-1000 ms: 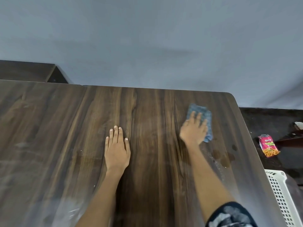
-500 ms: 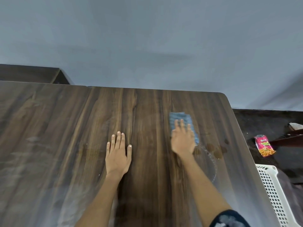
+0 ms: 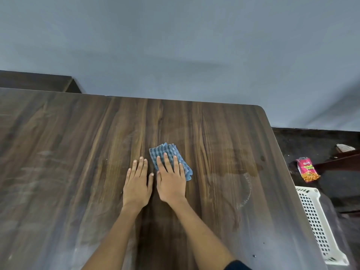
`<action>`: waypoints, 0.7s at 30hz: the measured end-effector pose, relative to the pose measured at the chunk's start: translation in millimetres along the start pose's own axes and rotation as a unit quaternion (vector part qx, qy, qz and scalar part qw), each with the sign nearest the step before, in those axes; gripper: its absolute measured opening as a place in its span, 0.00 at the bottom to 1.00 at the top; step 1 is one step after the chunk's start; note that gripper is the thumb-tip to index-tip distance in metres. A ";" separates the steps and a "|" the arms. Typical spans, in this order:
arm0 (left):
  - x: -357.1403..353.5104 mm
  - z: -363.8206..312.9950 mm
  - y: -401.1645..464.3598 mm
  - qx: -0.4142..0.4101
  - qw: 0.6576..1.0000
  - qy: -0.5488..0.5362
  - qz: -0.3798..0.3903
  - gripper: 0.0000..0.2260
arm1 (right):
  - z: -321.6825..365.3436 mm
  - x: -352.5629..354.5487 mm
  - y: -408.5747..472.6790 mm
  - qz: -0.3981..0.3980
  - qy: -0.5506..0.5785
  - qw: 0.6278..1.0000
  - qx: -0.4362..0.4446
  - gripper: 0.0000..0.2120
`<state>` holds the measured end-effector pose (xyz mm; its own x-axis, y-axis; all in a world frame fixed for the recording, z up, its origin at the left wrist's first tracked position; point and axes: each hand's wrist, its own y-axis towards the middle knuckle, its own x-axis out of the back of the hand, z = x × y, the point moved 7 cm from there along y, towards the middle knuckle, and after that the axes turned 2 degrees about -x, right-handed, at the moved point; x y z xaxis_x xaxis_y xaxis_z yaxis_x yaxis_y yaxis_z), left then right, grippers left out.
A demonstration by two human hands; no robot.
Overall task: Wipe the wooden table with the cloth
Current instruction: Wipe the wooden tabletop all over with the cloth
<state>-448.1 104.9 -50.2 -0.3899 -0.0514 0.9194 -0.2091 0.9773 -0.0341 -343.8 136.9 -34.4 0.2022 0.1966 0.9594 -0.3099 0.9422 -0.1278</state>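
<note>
- The wooden table (image 3: 78, 162) is filling most of the view, its dark grain running away from the person and its rounded far right corner showing at about one o'clock.
- A pale wet sheen with a curved, beaded edge is lying on the tabletop at about four o'clock from the hands, and darker damp patches (image 3: 243, 164) are sitting just beyond it toward the right edge.
- A white perforated plastic basket (image 3: 319, 227) is standing off the table's right edge, at about four o'clock in the view.
- The right hand (image 3: 171, 182) is lying flat, palm down, with the fingers straight and slightly spread, pressing the cloth against the table; nothing is being gripped or pinched, and the palm and wrist are resting on bare wood behind the cloth.
- The left hand (image 3: 137, 184) is lying flat on bare wood just beside the right hand, at its nine o'clock, fingers straight and together, relaxed and holding nothing; the two thumbs are nearly touching.
- The cloth (image 3: 165, 151), blue with a checked weave and folded into a small pad, is sitting near the middle of the table under the right hand's fingers, its far edge sticking out at twelve o'clock and a corner showing at three o'clock of the fingers.
- A pink snack packet (image 3: 306, 169) is lying on the dark floor beyond the table's right edge, at about three o'clock.
</note>
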 end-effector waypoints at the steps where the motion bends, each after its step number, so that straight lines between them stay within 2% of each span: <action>1: 0.6 0.7 -4.3 -0.001 1.000 -0.003 0.002 0.24 | -3.0 -0.5 -1.6 0.021 -0.004 1.000 0.020 0.23; 2: 1.3 1.0 -8.0 -0.001 1.000 -0.007 0.002 0.24 | -11.8 0.6 -1.0 0.034 -0.010 0.999 0.030 0.23; 4: 1.7 1.1 -17.0 0.001 1.000 -0.012 0.007 0.24 | -48.0 11.7 -2.9 0.015 -0.028 0.999 -0.005 0.24; 6: 1.1 2.5 -26.2 0.005 1.000 -0.015 0.018 0.24 | -102.6 29.1 -12.8 -0.010 -0.034 0.995 -0.095 0.27; 9: 1.5 4.2 -42.1 0.006 0.999 -0.019 0.026 0.24 | -188.1 47.7 -43.7 -0.020 0.018 0.970 -0.240 0.24; 11: 2.1 6.3 -53.6 0.000 0.999 -0.010 0.030 0.26 | -209.4 53.2 -56.5 -0.011 0.052 0.952 -0.301 0.24; 13: 1.2 8.2 -63.7 -0.005 0.999 -0.008 0.031 0.33 | -195.8 47.9 -56.6 -0.003 0.071 0.942 -0.328 0.25; 16: 0.3 11.8 -75.9 -0.012 0.999 -0.002 0.036 0.35 | -139.8 30.8 -57.3 0.001 0.061 0.950 -0.305 0.26; 19: 1.1 13.3 -82.8 -0.013 0.999 0.002 0.041 0.29 | -56.9 6.5 -69.2 0.018 0.036 0.981 -0.188 0.26; 21: 2.0 15.0 -88.4 -0.016 0.999 0.001 0.037 0.28 | 1.5 -10.2 -92.7 0.041 0.036 0.993 -0.102 0.25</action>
<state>-443.8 15.3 -51.1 -0.4023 0.0224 0.9152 -0.1510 0.9844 -0.0904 -318.6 47.2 -32.0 0.2525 0.2875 0.9239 -0.1349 0.9560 -0.2606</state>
